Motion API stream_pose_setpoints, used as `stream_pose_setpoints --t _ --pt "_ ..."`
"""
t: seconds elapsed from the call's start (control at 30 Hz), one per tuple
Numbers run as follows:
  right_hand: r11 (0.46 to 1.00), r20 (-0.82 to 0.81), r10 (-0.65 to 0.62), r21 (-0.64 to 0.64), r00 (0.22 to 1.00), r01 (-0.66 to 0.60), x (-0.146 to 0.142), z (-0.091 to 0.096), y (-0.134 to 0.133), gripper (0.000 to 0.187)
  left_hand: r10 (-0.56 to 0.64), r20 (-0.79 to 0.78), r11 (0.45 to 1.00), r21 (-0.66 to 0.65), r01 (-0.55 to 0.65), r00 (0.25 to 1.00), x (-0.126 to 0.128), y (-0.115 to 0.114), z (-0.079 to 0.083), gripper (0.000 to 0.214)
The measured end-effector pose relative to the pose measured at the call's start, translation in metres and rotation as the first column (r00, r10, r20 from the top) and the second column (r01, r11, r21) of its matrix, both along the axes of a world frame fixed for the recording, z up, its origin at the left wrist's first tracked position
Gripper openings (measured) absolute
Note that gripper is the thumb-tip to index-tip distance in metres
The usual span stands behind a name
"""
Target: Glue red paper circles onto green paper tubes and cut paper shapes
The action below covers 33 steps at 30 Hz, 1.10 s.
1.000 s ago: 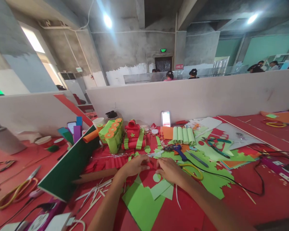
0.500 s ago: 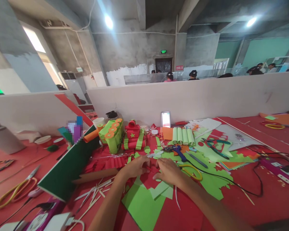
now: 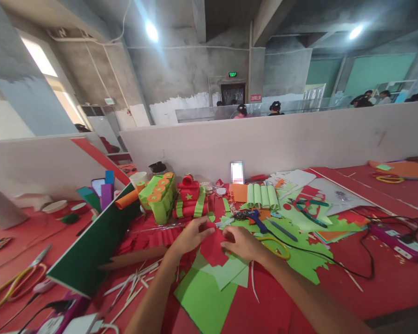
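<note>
A piece of red paper lies between my two hands, on top of pale green paper sheets. My left hand is at its left edge, fingers bent and thumb apart from them. Across from it, my right hand has curled fingers with a gap to the thumb. I see nothing gripped in either hand, though red paper over a red table makes contact hard to judge. A bright green sheet is nearer me. Beyond my hands is a blue glue gun, with yellow-handled scissors beside my right wrist.
Red and green paper rolls with a star and a green paper model stand behind my left hand. A dark green board leans at left. Green rolls, pliers and a power strip are right.
My hands have drawn slightly apart and lifted off the red paper, showing more of it. The whole view has shifted a little.
</note>
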State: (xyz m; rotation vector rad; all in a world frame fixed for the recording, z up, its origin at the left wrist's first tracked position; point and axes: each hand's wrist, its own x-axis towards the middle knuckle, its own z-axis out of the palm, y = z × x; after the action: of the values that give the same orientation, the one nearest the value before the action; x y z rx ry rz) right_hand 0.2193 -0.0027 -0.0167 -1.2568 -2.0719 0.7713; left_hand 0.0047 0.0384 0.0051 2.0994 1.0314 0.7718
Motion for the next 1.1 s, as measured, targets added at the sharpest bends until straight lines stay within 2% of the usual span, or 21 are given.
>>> stream_pose_setpoints --t 0.1,0.17,0.27,0.37,0.43,0.53,0.63,0.77,0.83,0.93,1.03,1.1 --pt "0.998 -0.266 0.025 -0.049 0.964 -0.039 0.005 0.006 0.005 0.014 0.084 0.169 0.996 -0.016 -0.083 0.982 0.002 0.002 0.001 0.03" --pt "0.996 -0.38 0.012 -0.077 0.925 -0.044 0.011 0.007 0.01 0.017 0.14 0.251 0.99 -0.037 -0.135 0.958 0.002 0.005 0.001 0.035" --pt "0.987 -0.471 -0.029 -0.151 0.881 -0.048 0.023 0.008 0.016 0.023 0.149 0.226 0.988 -0.072 -0.136 0.963 0.0 0.008 -0.003 0.038" --pt "0.979 -0.522 -0.051 -0.197 0.851 -0.062 0.036 0.008 0.021 0.028 0.055 0.141 0.987 -0.159 -0.032 0.989 -0.001 0.008 -0.011 0.035" --pt "0.977 -0.51 -0.055 -0.205 0.859 -0.06 0.045 0.01 0.022 0.03 0.0 0.099 0.971 -0.238 0.024 0.995 -0.002 0.005 -0.017 0.036" --pt "0.979 -0.449 -0.047 -0.2 0.892 -0.049 0.054 0.013 0.023 0.031 -0.051 -0.041 0.949 -0.314 0.035 0.998 -0.001 -0.001 -0.02 0.039" --pt "0.98 -0.395 -0.041 -0.194 0.918 -0.039 0.056 0.014 0.023 0.03 -0.031 -0.13 0.963 -0.271 -0.006 0.991 0.001 -0.005 -0.013 0.033" --pt "0.973 -0.306 0.071 -0.188 0.949 -0.133 0.05 0.014 0.019 0.029 0.035 0.012 0.989 -0.146 -0.033 0.999 0.008 -0.009 0.003 0.037" --pt "0.968 -0.231 0.14 -0.172 0.963 -0.182 0.044 0.015 0.015 0.029 -0.011 0.092 0.992 -0.125 0.022 0.996 0.013 -0.012 0.008 0.035" --pt "0.972 -0.155 0.187 -0.117 0.97 -0.206 0.036 0.016 0.007 0.027 -0.148 0.071 0.979 -0.134 0.156 0.987 0.02 -0.016 0.009 0.026" --pt "0.971 -0.157 0.188 -0.12 0.97 -0.207 0.034 0.02 0.006 0.028 -0.182 0.009 0.975 -0.125 0.182 0.983 0.021 -0.015 0.006 0.023" --pt "0.99 -0.166 0.11 -0.07 0.98 -0.123 0.039 0.022 0.01 0.026 -0.127 0.047 0.986 -0.102 0.131 0.991 0.018 -0.01 0.003 0.024"
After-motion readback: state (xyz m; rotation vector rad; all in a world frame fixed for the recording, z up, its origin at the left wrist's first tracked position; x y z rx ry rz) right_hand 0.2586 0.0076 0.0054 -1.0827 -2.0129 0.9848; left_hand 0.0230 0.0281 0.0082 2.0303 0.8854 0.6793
